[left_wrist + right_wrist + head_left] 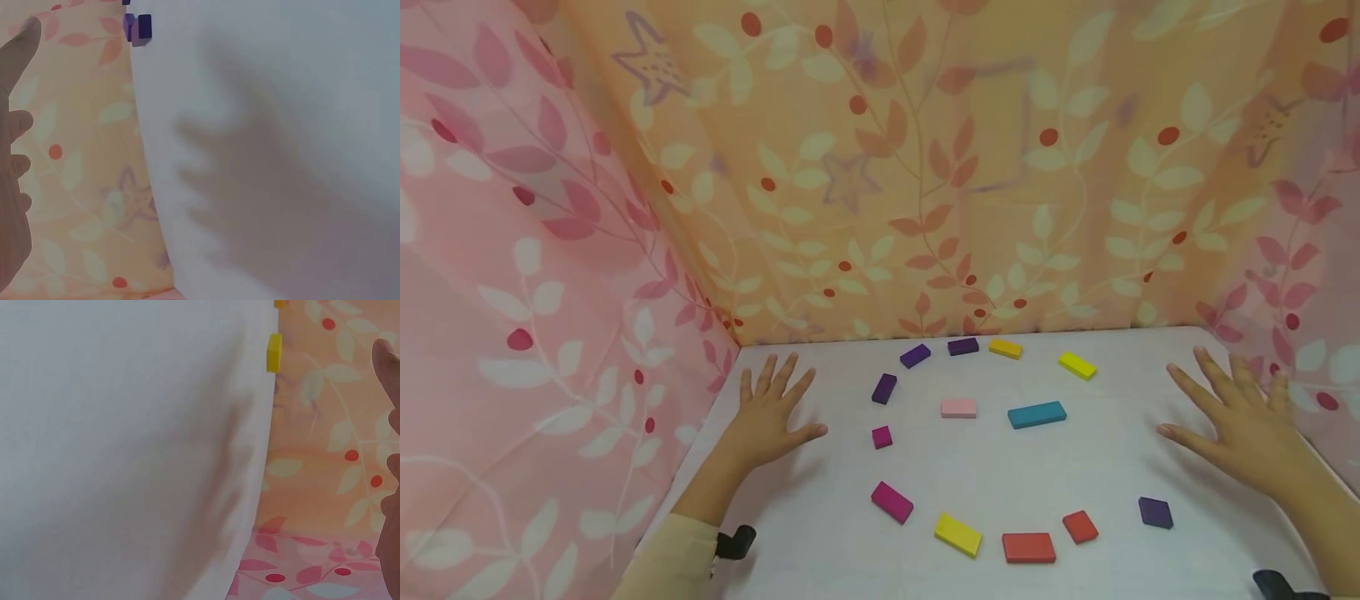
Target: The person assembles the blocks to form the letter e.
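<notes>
My left hand (pixel 769 423) is held over the left side of the white table, fingers spread and holding nothing. Over the right side, my right hand (pixel 1247 425) is spread the same way, also without anything in it. Between them lie several flat coloured blocks in a rough ring. Nearest the left hand are a small magenta block (pixel 882 437) and a dark purple block (pixel 884 388). A purple block (pixel 1155 512) lies closest to the right hand. Inside the ring are a pink block (pixel 958 408) and a longer blue block (pixel 1037 415).
Along the front lie a magenta block (pixel 892 502), a yellow block (pixel 958 534), a red block (pixel 1028 547) and a smaller red one. Purple and yellow blocks line the back of the table (pixel 820 517). Leaf-patterned curtains (pixel 880 183) close off the back and sides.
</notes>
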A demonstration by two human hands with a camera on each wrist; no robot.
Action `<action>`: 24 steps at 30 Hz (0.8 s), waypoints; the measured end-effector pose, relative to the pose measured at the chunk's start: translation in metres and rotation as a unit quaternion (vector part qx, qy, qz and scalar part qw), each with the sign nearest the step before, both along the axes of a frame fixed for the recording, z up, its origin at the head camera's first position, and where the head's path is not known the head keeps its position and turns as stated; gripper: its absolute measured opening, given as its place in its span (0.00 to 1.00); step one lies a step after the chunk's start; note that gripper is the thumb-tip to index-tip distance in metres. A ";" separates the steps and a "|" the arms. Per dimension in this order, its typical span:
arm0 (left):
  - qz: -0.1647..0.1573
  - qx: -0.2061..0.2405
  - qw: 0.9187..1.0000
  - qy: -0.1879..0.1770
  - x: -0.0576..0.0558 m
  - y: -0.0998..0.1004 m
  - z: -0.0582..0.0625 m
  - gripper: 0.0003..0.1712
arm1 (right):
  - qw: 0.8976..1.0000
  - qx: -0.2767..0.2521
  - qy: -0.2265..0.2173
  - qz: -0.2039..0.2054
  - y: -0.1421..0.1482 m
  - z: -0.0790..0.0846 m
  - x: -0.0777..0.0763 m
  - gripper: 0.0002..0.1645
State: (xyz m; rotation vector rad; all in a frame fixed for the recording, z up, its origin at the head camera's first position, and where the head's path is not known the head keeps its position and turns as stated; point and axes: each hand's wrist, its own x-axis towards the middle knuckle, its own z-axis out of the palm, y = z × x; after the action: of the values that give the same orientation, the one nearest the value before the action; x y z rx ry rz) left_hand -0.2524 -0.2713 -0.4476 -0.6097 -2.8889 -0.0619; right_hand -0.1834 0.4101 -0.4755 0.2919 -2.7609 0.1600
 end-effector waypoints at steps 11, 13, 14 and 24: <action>-0.013 0.012 1.000 -0.016 -0.007 0.025 0.009 0.58 | 1.000 -0.017 0.004 0.015 -0.014 0.003 -0.006 0.63; -0.018 0.023 0.999 -0.015 -0.008 0.031 0.010 0.57 | 1.000 -0.021 0.001 0.015 -0.018 0.004 -0.007 0.62; -0.021 0.027 0.999 -0.016 -0.009 0.034 0.011 0.57 | 1.000 -0.023 -0.001 0.015 -0.019 0.005 -0.008 0.62; -0.059 0.054 0.997 -0.021 -0.014 0.065 0.013 0.56 | 0.998 -0.055 -0.020 0.022 -0.041 0.008 -0.014 0.58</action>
State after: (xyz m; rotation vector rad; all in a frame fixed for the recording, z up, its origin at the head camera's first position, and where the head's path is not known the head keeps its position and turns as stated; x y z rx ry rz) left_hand -0.2662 -0.2064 -0.4342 -0.7662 -2.8633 -0.2470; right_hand -0.1971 0.3689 -0.4670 0.3234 -2.7744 0.3303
